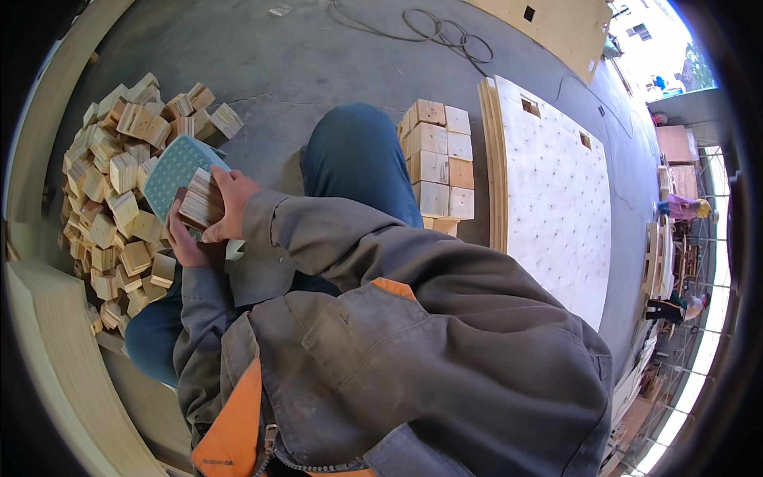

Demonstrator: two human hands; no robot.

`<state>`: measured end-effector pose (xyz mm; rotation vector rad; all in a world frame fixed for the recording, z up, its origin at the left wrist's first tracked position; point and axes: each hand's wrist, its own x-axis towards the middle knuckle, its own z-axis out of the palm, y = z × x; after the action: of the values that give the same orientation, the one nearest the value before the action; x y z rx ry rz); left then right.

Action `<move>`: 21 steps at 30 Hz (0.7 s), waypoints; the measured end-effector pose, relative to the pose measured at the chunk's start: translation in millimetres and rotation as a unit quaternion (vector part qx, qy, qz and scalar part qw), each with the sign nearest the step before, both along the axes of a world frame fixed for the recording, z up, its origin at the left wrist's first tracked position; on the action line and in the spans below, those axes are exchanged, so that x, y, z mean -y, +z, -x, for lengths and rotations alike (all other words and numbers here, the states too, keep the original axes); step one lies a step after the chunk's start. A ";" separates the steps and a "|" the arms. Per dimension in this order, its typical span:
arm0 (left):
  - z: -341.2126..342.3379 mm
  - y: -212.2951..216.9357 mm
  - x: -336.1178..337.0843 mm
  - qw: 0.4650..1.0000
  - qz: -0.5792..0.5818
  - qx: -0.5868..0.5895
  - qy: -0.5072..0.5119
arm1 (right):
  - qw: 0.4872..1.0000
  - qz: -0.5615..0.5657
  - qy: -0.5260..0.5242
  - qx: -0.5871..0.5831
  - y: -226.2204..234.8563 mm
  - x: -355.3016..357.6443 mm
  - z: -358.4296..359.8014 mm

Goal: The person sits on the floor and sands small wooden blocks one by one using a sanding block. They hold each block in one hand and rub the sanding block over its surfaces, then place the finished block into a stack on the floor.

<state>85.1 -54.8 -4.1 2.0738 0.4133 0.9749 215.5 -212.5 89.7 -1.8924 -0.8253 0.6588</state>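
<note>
A small plywood block [203,199] with layered edges is held over a light green plastic stool [176,163] with a patterned top. My right hand [232,205] grips the block from the right, thumb and fingers spread around its sides. On the block's near left side, my left hand [187,240] is closed against it. Something dark brown shows beside the left fingers; what it is I cannot make out. The palms and part of the stool are hidden behind hands and sleeves. Just beyond the stool, a loose heap of similar wooden blocks [123,208] lies on the floor.
Right of my knee stands a neat stack of wooden blocks [430,167]. Beside it lie stacked plywood panels [548,199] with square holes. A coiled cable [437,32] lies on the grey floor. Pale boards [60,350] border the left side. Two people are far right.
</note>
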 end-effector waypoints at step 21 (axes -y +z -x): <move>-0.7 -63.0 -21.0 0.948 0.159 -0.268 -0.061 | 0.847 -0.202 -0.490 -0.046 29.8 354.7 -149.6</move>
<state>85.9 -33.8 -67.1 2.0116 0.6615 0.2314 365.1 -567.2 119.5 -1.5847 0.1354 -0.0766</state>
